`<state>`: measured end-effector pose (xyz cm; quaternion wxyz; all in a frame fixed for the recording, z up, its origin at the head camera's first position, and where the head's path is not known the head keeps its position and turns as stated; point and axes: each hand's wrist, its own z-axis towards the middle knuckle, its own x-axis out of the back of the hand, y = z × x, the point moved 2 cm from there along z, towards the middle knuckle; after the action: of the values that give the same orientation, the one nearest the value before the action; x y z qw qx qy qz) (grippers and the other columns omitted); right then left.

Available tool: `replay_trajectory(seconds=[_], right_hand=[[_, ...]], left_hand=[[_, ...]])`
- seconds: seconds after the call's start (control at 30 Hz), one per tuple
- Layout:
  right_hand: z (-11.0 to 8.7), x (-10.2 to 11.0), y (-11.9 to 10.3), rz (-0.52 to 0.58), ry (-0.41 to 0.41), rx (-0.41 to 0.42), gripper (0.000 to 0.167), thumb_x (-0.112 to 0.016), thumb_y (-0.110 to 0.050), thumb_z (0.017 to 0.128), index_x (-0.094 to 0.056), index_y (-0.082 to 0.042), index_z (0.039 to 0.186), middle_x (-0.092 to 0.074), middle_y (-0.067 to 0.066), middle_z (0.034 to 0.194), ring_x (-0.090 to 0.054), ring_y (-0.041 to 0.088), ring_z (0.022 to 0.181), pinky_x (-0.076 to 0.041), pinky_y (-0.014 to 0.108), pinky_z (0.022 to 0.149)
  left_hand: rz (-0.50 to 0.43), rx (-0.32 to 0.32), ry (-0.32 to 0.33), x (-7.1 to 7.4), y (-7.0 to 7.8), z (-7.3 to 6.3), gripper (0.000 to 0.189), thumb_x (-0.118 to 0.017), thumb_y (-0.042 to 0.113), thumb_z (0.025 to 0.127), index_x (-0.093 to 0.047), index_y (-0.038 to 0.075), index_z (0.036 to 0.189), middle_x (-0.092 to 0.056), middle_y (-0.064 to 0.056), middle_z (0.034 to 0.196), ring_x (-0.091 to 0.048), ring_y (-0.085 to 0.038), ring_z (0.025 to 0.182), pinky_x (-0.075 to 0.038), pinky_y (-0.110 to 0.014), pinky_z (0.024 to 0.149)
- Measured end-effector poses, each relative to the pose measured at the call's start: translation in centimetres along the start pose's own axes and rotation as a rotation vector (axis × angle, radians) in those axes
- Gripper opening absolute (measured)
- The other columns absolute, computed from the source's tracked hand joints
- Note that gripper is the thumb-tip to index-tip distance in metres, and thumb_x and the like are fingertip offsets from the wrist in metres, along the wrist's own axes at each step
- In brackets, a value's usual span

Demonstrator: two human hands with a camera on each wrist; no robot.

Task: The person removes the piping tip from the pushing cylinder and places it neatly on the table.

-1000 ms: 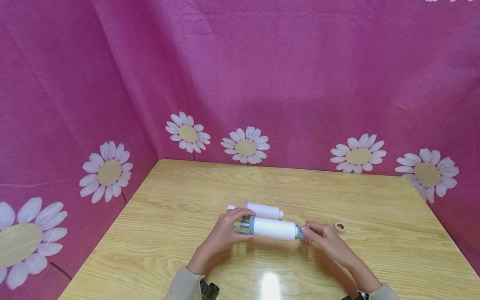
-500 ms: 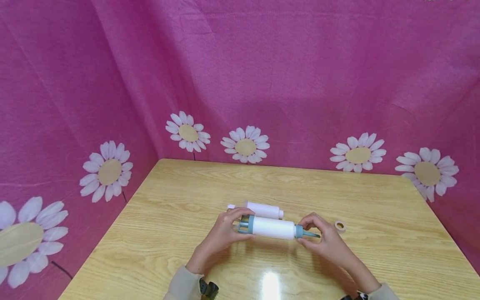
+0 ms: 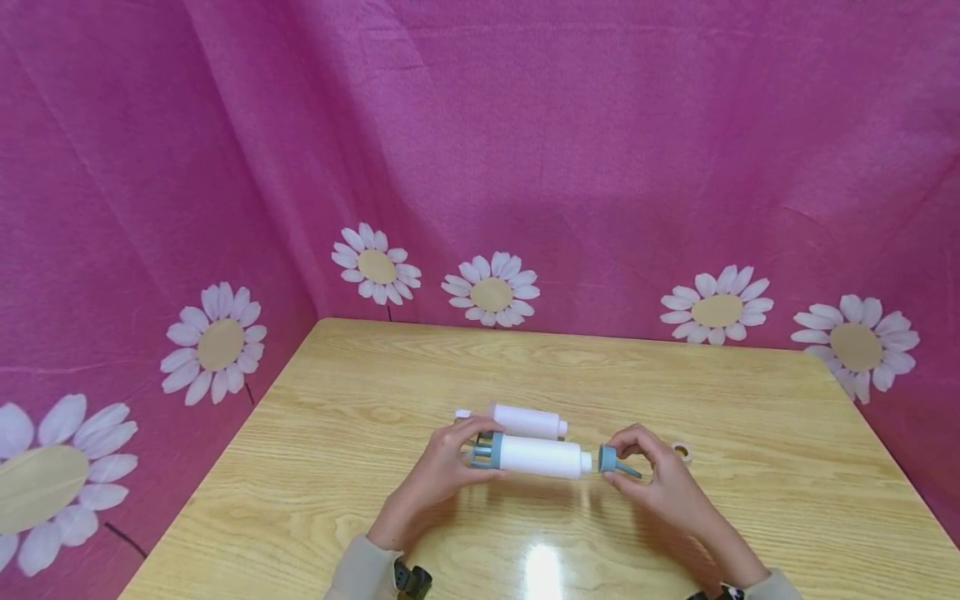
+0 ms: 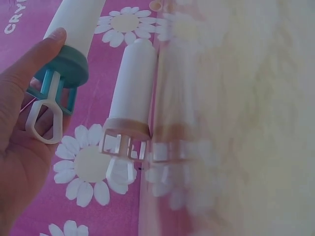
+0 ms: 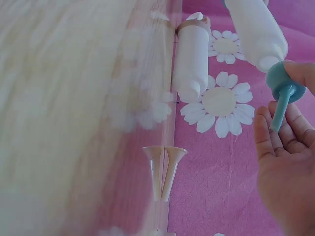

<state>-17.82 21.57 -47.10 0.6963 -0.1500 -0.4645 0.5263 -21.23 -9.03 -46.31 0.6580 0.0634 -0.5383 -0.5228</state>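
Reaches in from the lower edge in beige sleeves, with dark devices at the wrists. Grips a white tube by its left end with the left hand, thumb along the near side and fingers round the far side of the blue-green collar. Holds the tube lengthwise between both hands, raised clear of the table, with its white loop handle back against the left palm and its narrow white neck towards the right hand. Pinches a blue-green cap in that right hand, between thumb and fingertips, with the open side towards the neck and the thin spout slanting back towards the palm. Leaves only a narrow gap between cap and neck, off but just beside it, in the head view.

Just beyond the held tube, has a second tube, white with a beige collar, lying on the wooden table with its neck to the right. Near the right hand, has a small beige flared piece. Farthest off, faces a magenta cloth printed with white daisies.
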Motion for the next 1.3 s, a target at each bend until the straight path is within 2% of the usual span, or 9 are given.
replay_trajectory(seconds=[0.13, 0.3, 0.47, 0.67, 0.87, 1.07, 1.3], right_hand=[[-0.1, 0.2, 0.1, 0.002, -0.009, -0.014, 0.037, -0.078, 0.005, 0.077, -0.060, -0.011, 0.105, -0.061, -0.005, 0.095, -0.057, -0.001, 0.089, -0.052, 0.018, 0.081], [-0.1, 0.2, 0.0, 0.007, -0.010, 0.016, 0.038, -0.078, 0.005, 0.077, -0.060, -0.011, 0.106, -0.062, -0.004, 0.093, -0.057, 0.000, 0.088, -0.051, 0.018, 0.080], [0.0, 0.1, 0.0, -0.008, -0.020, 0.035, 0.037, -0.079, 0.004, 0.076, -0.060, -0.013, 0.104, -0.063, -0.004, 0.094, -0.057, 0.000, 0.089, -0.051, 0.017, 0.079], [-0.1, 0.1, 0.2, -0.050, -0.037, 0.009, 0.035, -0.079, 0.000, 0.078, -0.060, -0.016, 0.102, -0.062, -0.007, 0.096, -0.057, -0.001, 0.089, -0.052, 0.020, 0.078], [-0.1, 0.1, 0.2, -0.062, -0.048, 0.008, 0.034, -0.078, 0.000, 0.079, -0.060, -0.016, 0.103, -0.062, -0.007, 0.096, -0.057, -0.001, 0.089, -0.052, 0.021, 0.077], [-0.2, 0.2, 0.0, -0.069, -0.057, -0.028, 0.033, -0.078, -0.004, 0.080, -0.060, -0.018, 0.103, -0.062, -0.009, 0.095, -0.056, -0.002, 0.089, -0.052, 0.021, 0.078], [-0.1, 0.2, 0.0, -0.060, -0.063, -0.016, 0.033, -0.078, -0.003, 0.080, -0.060, -0.017, 0.103, -0.062, -0.008, 0.095, -0.057, -0.001, 0.089, -0.052, 0.021, 0.078]], left_hand=[[-0.004, 0.019, -0.030, 0.1, -0.3, -0.2, 0.054, -0.086, 0.025, 0.073, -0.065, 0.010, 0.121, -0.067, -0.007, 0.126, -0.060, -0.024, 0.124, -0.050, -0.042, 0.104], [0.015, 0.050, -0.059, 0.2, -0.4, -0.3, 0.055, -0.087, 0.023, 0.072, -0.065, 0.008, 0.121, -0.067, -0.010, 0.127, -0.060, -0.025, 0.123, -0.051, -0.043, 0.103], [0.029, 0.092, -0.095, 0.1, -0.6, -0.2, 0.054, -0.087, 0.022, 0.072, -0.065, 0.008, 0.119, -0.067, -0.009, 0.125, -0.063, -0.022, 0.116, -0.054, -0.040, 0.098], [0.061, 0.140, -0.133, 0.1, -1.0, -0.3, 0.052, -0.086, 0.023, 0.073, -0.064, 0.009, 0.118, -0.067, -0.006, 0.120, -0.063, -0.017, 0.106, -0.055, -0.035, 0.093], [0.066, 0.147, -0.162, 0.1, -1.4, -0.4, 0.052, -0.086, 0.024, 0.074, -0.063, 0.008, 0.118, -0.067, -0.006, 0.116, -0.064, -0.015, 0.102, -0.056, -0.032, 0.089], [0.025, 0.157, -0.188, 0.1, -1.9, -0.6, 0.052, -0.085, 0.023, 0.076, -0.062, 0.005, 0.119, -0.066, -0.010, 0.120, -0.065, -0.022, 0.107, -0.058, -0.034, 0.088], [0.007, 0.176, -0.206, 0.1, -2.8, -0.9, 0.051, -0.084, 0.021, 0.076, -0.062, 0.005, 0.118, -0.065, -0.010, 0.121, -0.065, -0.024, 0.109, -0.056, -0.040, 0.093]])
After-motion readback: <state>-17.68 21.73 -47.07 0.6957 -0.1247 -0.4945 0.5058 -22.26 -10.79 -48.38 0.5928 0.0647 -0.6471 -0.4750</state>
